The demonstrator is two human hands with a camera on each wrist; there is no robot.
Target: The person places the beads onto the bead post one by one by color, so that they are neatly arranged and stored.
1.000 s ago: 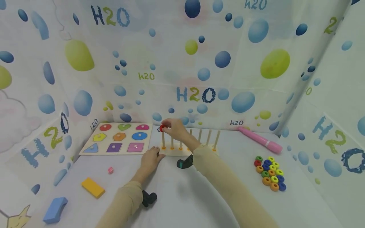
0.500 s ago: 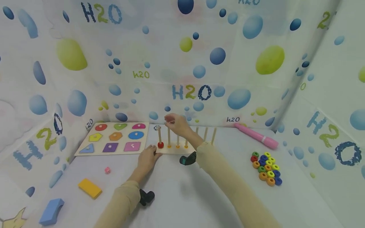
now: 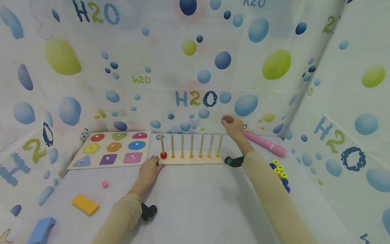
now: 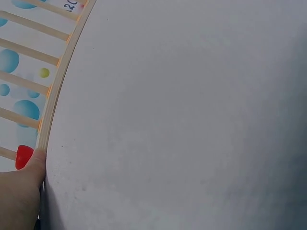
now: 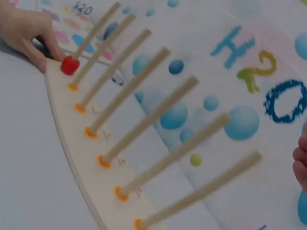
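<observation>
Left of the shape puzzle [image 3: 111,150] lie a pink cube [image 3: 105,184], yellow block [image 3: 85,204] and blue block [image 3: 41,230]; a pink pen [image 3: 264,144] lies far right

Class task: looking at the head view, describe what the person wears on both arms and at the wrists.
Both arms wear long, plain beige sleeves, the left sleeve and the right sleeve. A small black device sits at the left wrist, and a dark, teal-tinged device at the right. The left hand and right hand are bare.
</observation>
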